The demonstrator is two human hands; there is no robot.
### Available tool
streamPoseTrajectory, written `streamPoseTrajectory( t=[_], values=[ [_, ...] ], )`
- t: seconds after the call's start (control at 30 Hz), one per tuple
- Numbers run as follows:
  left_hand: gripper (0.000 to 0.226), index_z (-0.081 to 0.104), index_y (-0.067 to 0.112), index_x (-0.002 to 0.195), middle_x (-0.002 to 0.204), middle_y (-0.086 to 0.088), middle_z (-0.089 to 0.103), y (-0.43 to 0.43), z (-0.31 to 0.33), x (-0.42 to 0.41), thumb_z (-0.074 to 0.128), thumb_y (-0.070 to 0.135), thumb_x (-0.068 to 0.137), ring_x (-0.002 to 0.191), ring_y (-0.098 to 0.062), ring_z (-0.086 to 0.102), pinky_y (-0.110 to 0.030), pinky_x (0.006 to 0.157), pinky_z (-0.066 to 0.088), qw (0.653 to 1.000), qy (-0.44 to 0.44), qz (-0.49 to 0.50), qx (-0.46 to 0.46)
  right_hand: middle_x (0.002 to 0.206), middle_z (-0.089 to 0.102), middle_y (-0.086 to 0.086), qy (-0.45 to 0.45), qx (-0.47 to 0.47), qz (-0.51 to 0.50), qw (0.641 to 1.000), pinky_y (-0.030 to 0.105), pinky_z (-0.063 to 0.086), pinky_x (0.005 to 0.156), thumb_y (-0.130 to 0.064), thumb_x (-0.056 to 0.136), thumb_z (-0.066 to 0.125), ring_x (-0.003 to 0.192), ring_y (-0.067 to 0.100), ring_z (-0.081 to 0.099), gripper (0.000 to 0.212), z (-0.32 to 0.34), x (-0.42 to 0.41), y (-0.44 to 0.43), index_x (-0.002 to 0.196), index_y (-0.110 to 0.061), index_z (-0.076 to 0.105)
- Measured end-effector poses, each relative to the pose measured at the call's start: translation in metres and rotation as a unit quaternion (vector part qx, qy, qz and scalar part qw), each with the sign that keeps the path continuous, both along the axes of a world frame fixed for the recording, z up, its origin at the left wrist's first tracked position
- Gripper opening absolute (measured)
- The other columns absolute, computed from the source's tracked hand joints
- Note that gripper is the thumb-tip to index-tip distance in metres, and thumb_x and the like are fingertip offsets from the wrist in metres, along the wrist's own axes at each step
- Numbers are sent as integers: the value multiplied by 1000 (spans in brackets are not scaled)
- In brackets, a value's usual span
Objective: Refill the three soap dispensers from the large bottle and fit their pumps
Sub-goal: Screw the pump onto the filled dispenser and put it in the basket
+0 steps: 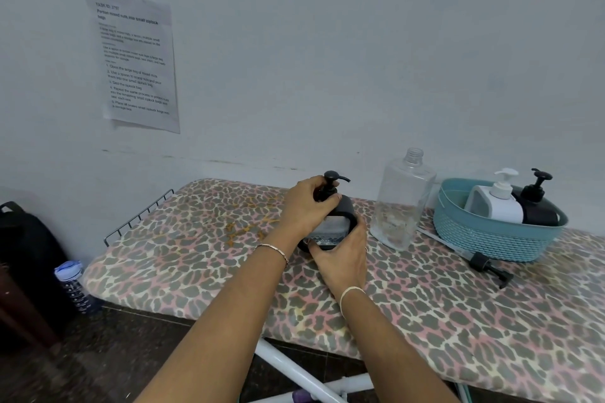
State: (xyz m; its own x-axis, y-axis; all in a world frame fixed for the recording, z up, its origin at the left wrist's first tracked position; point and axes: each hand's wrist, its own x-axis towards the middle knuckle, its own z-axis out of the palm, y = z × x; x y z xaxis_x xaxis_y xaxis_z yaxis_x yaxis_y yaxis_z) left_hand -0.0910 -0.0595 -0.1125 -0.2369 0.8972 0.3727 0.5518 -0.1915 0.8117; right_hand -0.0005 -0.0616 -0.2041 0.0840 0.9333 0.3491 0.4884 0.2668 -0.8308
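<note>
The right hand (340, 258) clamps the base of the dark dispenser (334, 222) mid-board while the left hand (311, 206) grips its pump (330, 186), which, if threaded crooked, could jam or tip it into the nearby large bottle (401, 203).

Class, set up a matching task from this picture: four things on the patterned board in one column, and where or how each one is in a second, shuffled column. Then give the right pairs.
Things:
1. Clear large bottle
2. White dispenser
3. Loose black pump
4. Dark dispenser

Places or states:
A. Lying flat on the board, in front of the basket
B. Held between the left hand and right hand
C. Standing upright with no cap, nearly empty
D. Inside the blue basket

Pairs: 1-C, 2-D, 3-A, 4-B
</note>
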Motion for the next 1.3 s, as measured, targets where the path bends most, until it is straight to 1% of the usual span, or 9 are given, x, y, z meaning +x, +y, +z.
streamPoseTrajectory(
  t=[0.17, 0.37, 0.53, 0.63, 0.8, 0.93, 1.1, 1.2, 1.3],
  values=[
    [29, 70, 20, 104, 103, -1, 53, 3, -1, 4, 77, 33, 79, 94, -14, 56, -20, 84, 44, 998, 42, 52, 19, 142, 40, 4, 1, 1, -2, 1000, 40, 43, 103, -48, 62, 82, 131, 20, 42, 106, 2, 1, 0, 144, -13, 25],
    [35, 66, 17, 110, 98, 5, 62, -1, 3, 1, 78, 26, 78, 90, -9, 58, -11, 74, 43, 999, -8, 47, 4, 142, 39, 3, -1, -4, -2, 1000, 40, 43, 104, -49, 63, 80, 132, 20, 40, 105, -1, 0, 1, 145, -15, 23],
    [41, 57, 15, 119, 108, 4, 63, -7, 5, -4, 72, 16, 82, 99, -8, 60, -14, 83, 46, 997, -72, 9, -37, 136, 42, 4, -13, -11, -6, 1000, 41, 46, 98, -49, 64, 79, 126, 22, 45, 101, -2, -1, 2, 142, -15, 25],
    [36, 59, 17, 115, 106, 3, 63, -6, 6, -1, 72, 28, 83, 87, -4, 58, -8, 69, 44, 998, -49, 15, -39, 137, 42, 3, -8, -5, -6, 1000, 41, 45, 100, -50, 62, 80, 127, 21, 44, 102, -2, -1, 2, 142, -15, 26],
    [37, 62, 21, 101, 102, -5, 60, 4, -1, 2, 73, 48, 78, 87, -14, 59, -26, 76, 51, 999, 6, 42, 1, 139, 41, 4, -6, 2, 0, 1000, 42, 44, 102, -50, 64, 79, 130, 21, 41, 102, -2, 0, 2, 143, -14, 25],
    [37, 61, 23, 114, 92, 2, 61, 0, 1, 1, 75, 31, 81, 81, -10, 58, -25, 75, 53, 999, -46, 22, 3, 139, 41, 4, -2, -7, -1, 1000, 42, 45, 101, -51, 63, 78, 129, 21, 42, 102, -2, -1, 2, 143, -15, 25],
    [21, 58, 25, 107, 100, 7, 66, -6, 8, 0, 58, 16, 88, 90, -6, 61, -10, 67, 43, 991, -127, -6, -49, 134, 44, 5, -14, -16, -8, 1000, 43, 46, 98, -48, 63, 78, 124, 23, 46, 98, -3, 0, 3, 140, -13, 28],
    [21, 60, 20, 107, 100, 7, 66, -6, 7, 3, 63, 25, 88, 87, -5, 60, -9, 64, 41, 990, -136, 15, -46, 135, 44, 4, -11, -10, -5, 1000, 42, 47, 98, -49, 63, 78, 125, 22, 46, 98, -2, 0, 2, 140, -14, 28],
    [37, 54, 22, 106, 99, 12, 61, -4, 1, 6, 71, 44, 82, 86, -4, 58, -13, 66, 43, 995, -79, 50, -19, 134, 44, 3, 2, -6, 0, 1000, 43, 47, 97, -49, 62, 77, 124, 21, 46, 98, -2, 0, 1, 139, -15, 29]
  ],
)
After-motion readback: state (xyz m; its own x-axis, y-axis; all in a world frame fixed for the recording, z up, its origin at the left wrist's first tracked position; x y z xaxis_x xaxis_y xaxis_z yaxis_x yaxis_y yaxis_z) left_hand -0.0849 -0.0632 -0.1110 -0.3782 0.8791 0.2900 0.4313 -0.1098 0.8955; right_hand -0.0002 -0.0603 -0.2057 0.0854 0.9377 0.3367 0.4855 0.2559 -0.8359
